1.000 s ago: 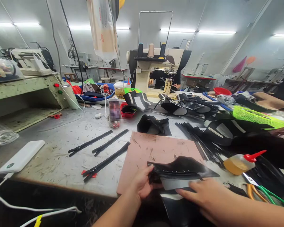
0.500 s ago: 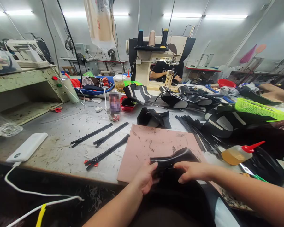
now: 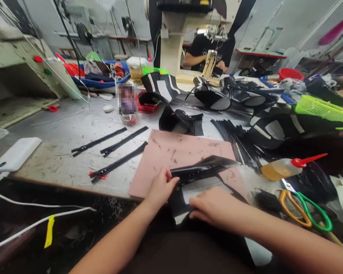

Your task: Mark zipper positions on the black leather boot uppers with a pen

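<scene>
A black leather shoe-upper piece (image 3: 203,170) with a zipper along it lies across the near edge of a pink cutting mat (image 3: 183,152). My left hand (image 3: 159,188) pinches the piece's left end, fingers closed on it. My right hand (image 3: 214,207) presses down on the lower part of the same piece, fingers curled over its pale lining at the table's front edge.
Three black zippers (image 3: 114,146) lie left of the mat. A glue bottle with a red nozzle (image 3: 286,167) and orange-and-green scissors (image 3: 304,209) sit to the right. Black uppers (image 3: 240,102), a green basket (image 3: 322,110), a white power bank (image 3: 15,154) and another person at a sewing machine (image 3: 188,23) are nearby.
The view tilted down and nearer to the table. The leather piece went from bunched between both hands to spread on the mat's front edge, with my right hand now lower, pressing it.
</scene>
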The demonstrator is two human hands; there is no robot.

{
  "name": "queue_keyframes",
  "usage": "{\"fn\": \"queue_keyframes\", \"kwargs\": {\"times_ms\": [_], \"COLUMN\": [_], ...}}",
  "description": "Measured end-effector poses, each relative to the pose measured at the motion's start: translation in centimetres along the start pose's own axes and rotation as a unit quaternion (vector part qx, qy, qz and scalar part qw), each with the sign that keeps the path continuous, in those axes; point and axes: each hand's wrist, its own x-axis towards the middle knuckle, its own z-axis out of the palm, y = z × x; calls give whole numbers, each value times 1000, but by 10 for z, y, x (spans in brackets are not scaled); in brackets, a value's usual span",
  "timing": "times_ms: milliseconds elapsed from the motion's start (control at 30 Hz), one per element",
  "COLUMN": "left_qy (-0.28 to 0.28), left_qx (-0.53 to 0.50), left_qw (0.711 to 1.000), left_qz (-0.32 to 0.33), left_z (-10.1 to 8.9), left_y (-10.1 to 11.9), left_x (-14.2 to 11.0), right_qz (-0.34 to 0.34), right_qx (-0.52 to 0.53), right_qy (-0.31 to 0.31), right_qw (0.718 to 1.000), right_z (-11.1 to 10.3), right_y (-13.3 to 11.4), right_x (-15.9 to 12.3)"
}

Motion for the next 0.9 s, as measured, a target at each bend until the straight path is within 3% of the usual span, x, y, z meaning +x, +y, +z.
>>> {"fn": "queue_keyframes", "kwargs": {"times_ms": [167, 300, 467, 600, 767, 900], "left_qy": [-58, -74, -105, -77, -25, -154], "left_qx": [38, 113, 132, 179, 205, 243], "left_qw": [998, 991, 986, 981, 972, 922], "left_qz": [1, 15, -10, 11, 110, 259], "left_z": [-5, -9, -6, -2, 2, -1], "left_y": [0, 0, -3, -1, -2, -7], "left_x": [0, -5, -12, -15, -18, -15], "right_qz": [-21, -31, -9, 2, -12, -35], "right_qx": [53, 29, 38, 57, 62, 80], "right_qy": [-31, -43, -45, -16, -4, -14], "right_qw": [998, 998, 998, 998, 998, 996], "right_z": [-8, -15, -11, -3, 3, 2], "right_y": [14, 11, 8, 12, 14, 18], "right_x": [6, 9, 11, 11, 10, 8]}}
